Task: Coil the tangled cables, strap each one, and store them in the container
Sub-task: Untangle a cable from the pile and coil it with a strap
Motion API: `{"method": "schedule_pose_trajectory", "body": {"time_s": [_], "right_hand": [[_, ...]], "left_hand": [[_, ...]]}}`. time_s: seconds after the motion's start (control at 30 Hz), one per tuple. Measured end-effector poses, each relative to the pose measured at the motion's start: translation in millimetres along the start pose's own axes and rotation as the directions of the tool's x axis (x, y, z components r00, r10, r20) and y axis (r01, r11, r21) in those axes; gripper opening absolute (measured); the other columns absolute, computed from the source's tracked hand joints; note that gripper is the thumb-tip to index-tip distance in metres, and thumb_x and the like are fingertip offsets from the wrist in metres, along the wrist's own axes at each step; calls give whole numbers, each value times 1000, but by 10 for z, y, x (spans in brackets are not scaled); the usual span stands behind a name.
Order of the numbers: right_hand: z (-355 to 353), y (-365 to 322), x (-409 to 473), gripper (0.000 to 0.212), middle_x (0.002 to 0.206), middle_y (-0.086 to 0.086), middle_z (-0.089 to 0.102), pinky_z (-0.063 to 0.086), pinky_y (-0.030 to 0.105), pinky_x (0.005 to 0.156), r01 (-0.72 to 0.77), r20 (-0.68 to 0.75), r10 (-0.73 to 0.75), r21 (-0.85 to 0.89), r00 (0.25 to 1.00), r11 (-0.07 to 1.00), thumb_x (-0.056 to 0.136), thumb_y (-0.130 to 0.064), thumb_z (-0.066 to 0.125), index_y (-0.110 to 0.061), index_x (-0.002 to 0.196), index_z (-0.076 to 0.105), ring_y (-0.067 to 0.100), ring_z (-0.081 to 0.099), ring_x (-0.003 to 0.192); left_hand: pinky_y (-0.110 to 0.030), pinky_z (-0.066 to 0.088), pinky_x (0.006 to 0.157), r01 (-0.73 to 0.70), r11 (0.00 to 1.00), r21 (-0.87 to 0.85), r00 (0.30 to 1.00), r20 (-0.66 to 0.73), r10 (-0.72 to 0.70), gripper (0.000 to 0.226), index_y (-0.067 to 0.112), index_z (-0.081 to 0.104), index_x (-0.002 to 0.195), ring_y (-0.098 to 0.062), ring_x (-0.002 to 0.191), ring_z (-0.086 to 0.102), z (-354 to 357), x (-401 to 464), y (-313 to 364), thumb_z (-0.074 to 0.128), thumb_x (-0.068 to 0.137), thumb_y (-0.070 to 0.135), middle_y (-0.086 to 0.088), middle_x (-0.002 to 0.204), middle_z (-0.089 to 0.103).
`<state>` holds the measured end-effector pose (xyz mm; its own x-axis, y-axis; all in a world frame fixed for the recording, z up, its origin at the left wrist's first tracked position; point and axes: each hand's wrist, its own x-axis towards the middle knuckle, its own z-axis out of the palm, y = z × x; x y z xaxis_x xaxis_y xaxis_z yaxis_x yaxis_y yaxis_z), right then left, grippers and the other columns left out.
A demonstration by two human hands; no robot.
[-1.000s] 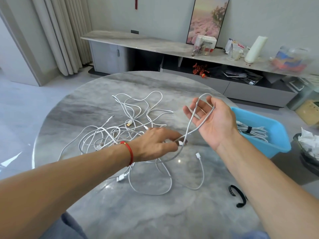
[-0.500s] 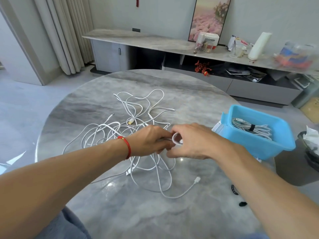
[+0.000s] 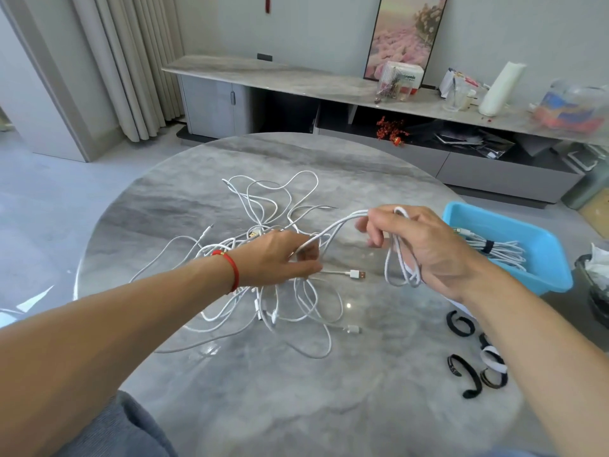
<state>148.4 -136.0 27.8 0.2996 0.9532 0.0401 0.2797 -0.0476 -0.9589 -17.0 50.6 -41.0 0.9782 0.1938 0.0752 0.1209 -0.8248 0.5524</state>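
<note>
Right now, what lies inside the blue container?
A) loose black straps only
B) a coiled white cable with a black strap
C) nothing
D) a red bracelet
B: the blue container at the table's right edge holds a coiled white cable bound by a black strap.

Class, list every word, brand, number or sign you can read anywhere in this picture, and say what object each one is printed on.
"...sonic": the end of a brand name, on the white box on the sideboard; its first letters are hidden.
Smaller print under that name on the box: too small to read.
Printed packaging further right on the sideboard: blurred, unreadable.
Clear tub with coloured contents: blurred, unreadable.
Cables, straps and blue container: no text visible.
</note>
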Motion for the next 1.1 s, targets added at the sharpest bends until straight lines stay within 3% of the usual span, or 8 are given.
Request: {"method": "schedule_pose_trajectory", "body": {"time_s": [0.1, 0.23, 0.37, 0.47, 0.7, 0.83, 0.93, 1.1], "right_hand": [[81, -83, 6, 39, 132, 15, 69, 39, 45, 116, 14, -24, -4, 438, 1000, 899, 98, -19, 54, -13, 60, 59, 19, 59, 134], [99, -203, 45, 46, 94, 24, 73, 53, 49, 105, 50, -111, 35, 678, 993, 733, 102, -16, 44, -16, 56, 47, 38, 73, 102], [221, -96, 99, 44, 61, 10, 48, 45, 32, 53, -116, -327, 148, 118, 933, 986, 95, -20, 54, -20, 53, 42, 17, 42, 46], [382, 34, 161, 40, 58, -6, 48, 34, 32, 51, -189, -277, 31, -568, 960, 801, 84, -42, 69, -18, 65, 44, 15, 42, 53], [647, 56, 227, 32, 74, -13, 54, 43, 35, 64, -92, 12, 174, -812, 985, 576, 86, -54, 69, -27, 99, 56, 24, 61, 86], [502, -102, 224, 23, 66, -6, 65, 46, 30, 62, -71, -21, 77, -666, 997, 743, 89, -43, 73, -24, 76, 70, 13, 59, 62], [304, -203, 127, 26, 65, -1, 60, 50, 37, 75, -83, -146, 64, -128, 987, 988, 97, -26, 66, -17, 72, 67, 15, 56, 67], [40, -286, -12, 30, 110, 13, 74, 58, 45, 92, 15, -195, 105, 535, 975, 845, 100, -14, 52, -14, 71, 55, 25, 68, 102]], "left_hand": [[-30, 44, 88, 8, 991, 130, 998, 62, -16, 25, 26, 65, 90, -12, 87, 62, 11, 4, -19, 65, 91, 51, 12, 88, 67], [-35, 33, 104, -31, 939, 341, 994, 109, -7, 28, 30, 70, 92, -9, 96, 56, 62, -19, -82, 68, 85, 57, 12, 89, 61], [-38, 32, 103, -20, 906, 423, 999, 40, 3, 42, 27, 70, 88, -12, 95, 58, 47, 21, -95, 55, 89, 67, 10, 91, 65], [-37, 35, 94, 25, 890, 455, 992, -124, 35, 63, 19, 61, 69, -21, 79, 56, 32, 55, -52, 35, 88, 74, 2, 74, 63], [-37, 41, 77, -36, 930, 366, 951, -273, 145, 57, 13, 47, 51, -28, 59, 50, 23, 4, -132, 46, 82, 62, 0, 55, 49], [-44, 42, 89, 8, 921, 388, 960, -262, 102, 45, 17, 55, 60, -24, 71, 57, -10, 32, -206, 52, 80, 56, 2, 66, 57], [-43, 34, 101, 1, 923, 385, 978, -194, 80, 25, 27, 62, 84, -10, 88, 53, -26, 15, -304, 69, 83, 50, 13, 85, 60], [-45, 31, 101, 54, 940, 336, 989, -149, -3, 16, 34, 58, 102, -8, 108, 53, 17, -77, -402, 58, 95, 48, 21, 100, 60]]}}
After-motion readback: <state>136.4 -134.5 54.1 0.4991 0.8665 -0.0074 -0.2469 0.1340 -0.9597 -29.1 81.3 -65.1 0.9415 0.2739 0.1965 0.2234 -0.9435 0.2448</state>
